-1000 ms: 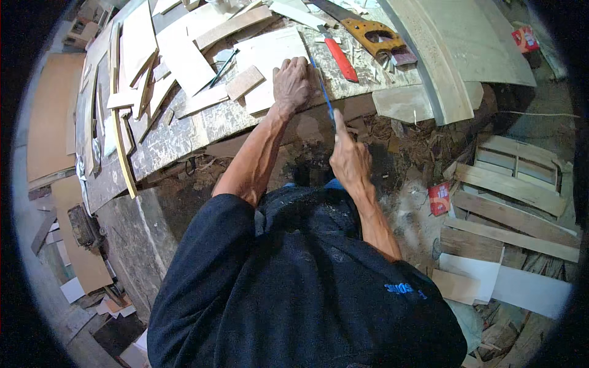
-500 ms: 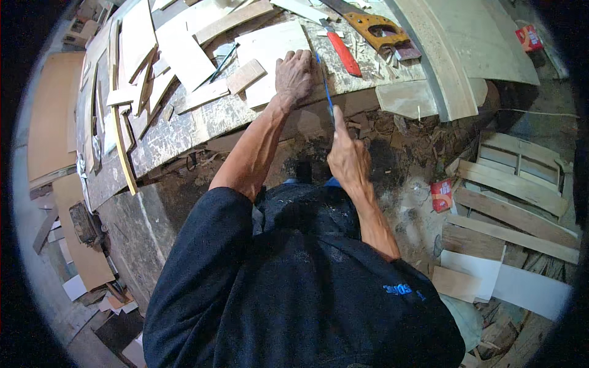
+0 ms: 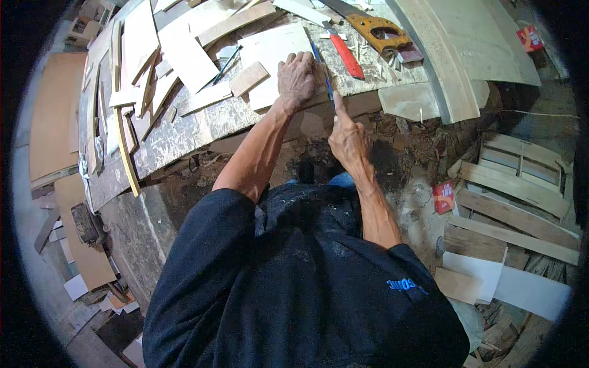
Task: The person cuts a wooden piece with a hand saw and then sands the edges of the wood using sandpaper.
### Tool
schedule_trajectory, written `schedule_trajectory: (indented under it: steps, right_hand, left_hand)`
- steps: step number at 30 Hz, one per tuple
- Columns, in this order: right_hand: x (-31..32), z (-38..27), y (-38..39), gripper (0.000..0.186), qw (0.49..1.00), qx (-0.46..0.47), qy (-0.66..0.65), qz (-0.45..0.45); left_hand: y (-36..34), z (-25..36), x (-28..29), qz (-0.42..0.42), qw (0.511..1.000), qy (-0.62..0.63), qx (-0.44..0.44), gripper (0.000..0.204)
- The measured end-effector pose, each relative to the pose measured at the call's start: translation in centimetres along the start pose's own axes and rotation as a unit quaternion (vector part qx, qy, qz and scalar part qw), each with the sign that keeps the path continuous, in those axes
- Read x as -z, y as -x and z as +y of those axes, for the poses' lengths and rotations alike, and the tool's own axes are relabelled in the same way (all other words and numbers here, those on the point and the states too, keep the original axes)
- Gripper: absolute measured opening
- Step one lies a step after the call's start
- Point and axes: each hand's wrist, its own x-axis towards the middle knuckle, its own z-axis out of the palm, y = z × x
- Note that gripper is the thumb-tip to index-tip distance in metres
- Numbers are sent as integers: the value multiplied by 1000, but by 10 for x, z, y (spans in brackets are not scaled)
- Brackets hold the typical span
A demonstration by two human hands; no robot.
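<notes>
My left hand presses down near the right edge of a pale wooden board on the workbench. Its fingers are curled in, and whatever lies under them is hidden. In my right hand is a narrow blue blade-like tool, with the index finger stretched along it. The tool points away from me, close beside the left hand and the board's edge; its exact kind cannot be made out. A small wood block rests on the board's left part.
A red-handled tool and a handsaw with a yellow handle lie to the right on the bench. Wood strips and offcuts cover its left side. A curved wooden frame stands at the right, beside a red packet.
My right hand has shifted slightly toward me with the blue tool, whose angle changed a little. The left hand stays on the board; the whole view has moved slightly.
</notes>
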Motion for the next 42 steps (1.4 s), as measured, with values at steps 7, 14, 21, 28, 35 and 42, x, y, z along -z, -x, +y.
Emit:
schedule_trajectory:
  steps: [7, 14, 21, 28, 35, 42]
  right_hand:
    - [14, 4, 34, 61, 999, -35, -18, -33]
    - [4, 3, 18, 62, 999, -3, -45, -7]
    - [-5, 1, -10, 59, 1000, 11, -23, 5]
    - [0, 8, 32, 60, 998, 22, -61, 19]
    - [-5, 14, 33, 59, 997, -11, -77, -3]
    - [-3, 5, 3, 60, 999, -14, -40, 5]
  left_hand:
    - [0, -4, -4, -9, 1000, -8, 2, 20]
    - [0, 1, -6, 18, 999, -4, 33, 21]
    - [-1, 5, -3, 12, 1000, 4, 20, 21]
    - [1, -4, -4, 21, 1000, 1, 6, 23]
    - [3, 0, -9, 30, 999, -5, 27, 25]
    - [0, 2, -8, 21, 1000, 7, 6, 23]
